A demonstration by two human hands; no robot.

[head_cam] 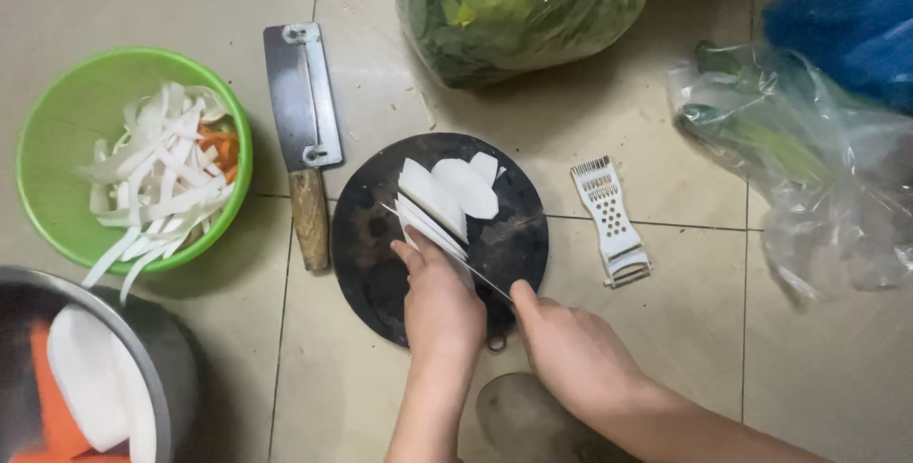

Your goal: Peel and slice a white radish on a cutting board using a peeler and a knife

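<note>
On a round dark cutting board [518,244] on the tiled floor lie several flat white radish slices [447,189]. My left hand [436,301] presses down on the near stack of slices with fingers curled. My right hand [571,349] grips the handle of a thin knife [442,244] whose blade runs across the slices right beside my left fingers.
A cleaver with a wooden handle [304,130] lies left of the board. A green bowl [57,187] holds white and orange strips. A steel bowl [162,368] holds radish and carrot pieces. A white grater [611,221] lies right of the board; bags of greens [514,7] at the back.
</note>
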